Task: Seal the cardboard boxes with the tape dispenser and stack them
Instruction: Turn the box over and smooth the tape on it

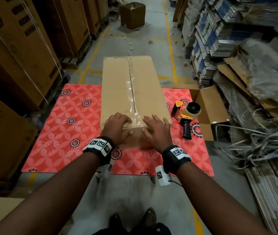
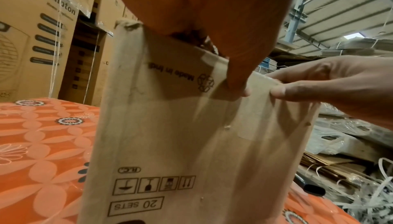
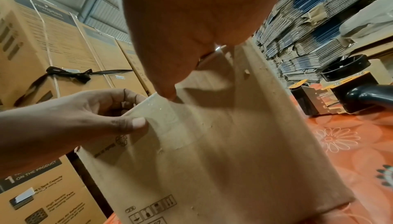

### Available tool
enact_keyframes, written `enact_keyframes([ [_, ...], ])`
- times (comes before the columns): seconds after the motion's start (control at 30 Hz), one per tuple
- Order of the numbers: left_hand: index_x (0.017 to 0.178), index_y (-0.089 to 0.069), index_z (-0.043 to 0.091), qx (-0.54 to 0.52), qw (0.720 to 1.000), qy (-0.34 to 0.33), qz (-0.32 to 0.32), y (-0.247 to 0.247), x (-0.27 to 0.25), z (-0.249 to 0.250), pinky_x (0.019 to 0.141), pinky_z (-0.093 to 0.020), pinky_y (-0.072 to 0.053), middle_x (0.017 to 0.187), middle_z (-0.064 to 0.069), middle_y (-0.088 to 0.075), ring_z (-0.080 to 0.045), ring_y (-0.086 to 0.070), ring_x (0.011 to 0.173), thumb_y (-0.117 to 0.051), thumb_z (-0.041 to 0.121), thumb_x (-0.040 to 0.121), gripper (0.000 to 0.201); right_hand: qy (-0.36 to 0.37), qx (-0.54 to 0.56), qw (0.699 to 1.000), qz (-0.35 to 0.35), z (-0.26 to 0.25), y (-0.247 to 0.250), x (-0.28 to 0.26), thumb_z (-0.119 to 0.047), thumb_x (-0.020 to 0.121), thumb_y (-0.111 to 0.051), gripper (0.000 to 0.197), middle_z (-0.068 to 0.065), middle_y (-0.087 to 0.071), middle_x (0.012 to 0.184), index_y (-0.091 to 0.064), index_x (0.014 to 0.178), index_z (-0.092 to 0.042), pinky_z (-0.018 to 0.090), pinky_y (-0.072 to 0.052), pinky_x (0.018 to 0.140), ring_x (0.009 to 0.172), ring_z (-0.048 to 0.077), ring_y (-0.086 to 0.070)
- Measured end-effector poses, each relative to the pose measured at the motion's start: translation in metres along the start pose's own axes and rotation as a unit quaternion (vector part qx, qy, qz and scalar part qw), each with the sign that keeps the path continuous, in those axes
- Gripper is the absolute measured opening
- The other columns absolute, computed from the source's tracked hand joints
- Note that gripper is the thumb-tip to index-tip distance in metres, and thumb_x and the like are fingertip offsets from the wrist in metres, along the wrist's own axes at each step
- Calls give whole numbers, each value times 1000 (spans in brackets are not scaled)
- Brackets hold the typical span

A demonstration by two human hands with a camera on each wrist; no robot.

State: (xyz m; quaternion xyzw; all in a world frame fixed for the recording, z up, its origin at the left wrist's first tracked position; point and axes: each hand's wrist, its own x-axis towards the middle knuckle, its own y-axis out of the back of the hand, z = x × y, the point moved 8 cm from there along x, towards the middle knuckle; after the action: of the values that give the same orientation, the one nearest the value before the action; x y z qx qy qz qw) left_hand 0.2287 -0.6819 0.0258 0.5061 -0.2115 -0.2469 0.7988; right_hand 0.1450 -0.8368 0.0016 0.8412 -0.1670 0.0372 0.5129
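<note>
A person's left hand [image 1: 117, 123] and right hand [image 1: 156, 128] press the near top edge of a long cardboard box [image 1: 131, 89] that lies on a red flowered mat [image 1: 63, 126] on a warehouse floor. The fingers of both lie nearly straight over the top, either side of the clear tape [image 1: 132, 92] running along the centre seam, while the thumbs press the tape's end down on the near face; neither hand is clenched. On that face, printed upside down in the wrist views, are "Made in Ind…" beside a recycling mark [image 2: 205, 83], handling symbols [image 2: 154, 185] and "20 SETS" [image 2: 136, 205]. The tape dispenser [image 1: 186, 116], yellow with a black handle, lies on the mat just right of the box, beside a small open box [image 1: 207, 106]. Tall strapped cartons [image 2: 38, 31] on the left read "Crompton".
</note>
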Motion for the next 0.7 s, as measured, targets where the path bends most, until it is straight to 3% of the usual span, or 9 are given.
enact_keyframes([
  [0.27, 104, -58, 34, -18, 999, -39, -18, 0, -1, -16, 81, -31, -41, 104, 6, -54, -19, -51, 97, -80, 40, 67, 43, -18, -26, 999, 23, -14, -3, -17, -32, 90, -62, 46, -10, -51, 147, -58, 136, -26, 48, -14, 120, 145, 17, -35],
  [0.4, 102, -59, 34, -36, 998, -44, -20, 2, 0, -18, 82, -32, -44, 103, 6, -55, -19, -53, 98, -80, 42, 67, 42, -19, 26, 999, 23, -5, 3, -18, -33, 91, -60, 42, -8, -54, 145, -61, 133, -24, 49, -19, 118, 142, 15, -39],
  [0.47, 101, -59, 34, -48, 998, -38, -20, 3, -1, -18, 82, -33, -45, 103, 5, -55, -19, -53, 97, -79, 46, 67, 41, -27, 25, 998, 48, 12, 15, -20, -42, 90, -60, 46, -1, -53, 145, -62, 130, -20, 52, -30, 113, 138, 20, -43],
  [0.53, 99, -58, 34, -53, 998, -33, -16, 3, 0, -17, 80, -34, -46, 102, 6, -55, -19, -53, 95, -76, 50, 67, 40, -53, -7, 996, 75, 38, 28, -23, -53, 86, -64, 62, 5, -48, 147, -55, 136, -16, 49, -32, 113, 136, 24, -41],
  [0.63, 95, -57, 36, -47, 999, -21, -9, 2, 1, -16, 78, -33, -46, 99, 8, -54, -18, -54, 93, -76, 54, 66, 39, -135, -9, 990, 38, 92, 30, -33, -63, 78, -69, 89, 9, -42, 148, -39, 146, -15, 45, -33, 113, 136, 26, -38],
  [0.7, 93, -57, 35, -41, 999, -12, -1, 3, 2, -14, 76, -32, -45, 97, 9, -54, -17, -53, 90, -77, 54, 65, 40, -167, 4, 986, -2, 128, 25, -40, -62, 76, -71, 87, 12, -48, 138, -42, 140, -12, 45, -41, 105, 126, 28, -44],
])
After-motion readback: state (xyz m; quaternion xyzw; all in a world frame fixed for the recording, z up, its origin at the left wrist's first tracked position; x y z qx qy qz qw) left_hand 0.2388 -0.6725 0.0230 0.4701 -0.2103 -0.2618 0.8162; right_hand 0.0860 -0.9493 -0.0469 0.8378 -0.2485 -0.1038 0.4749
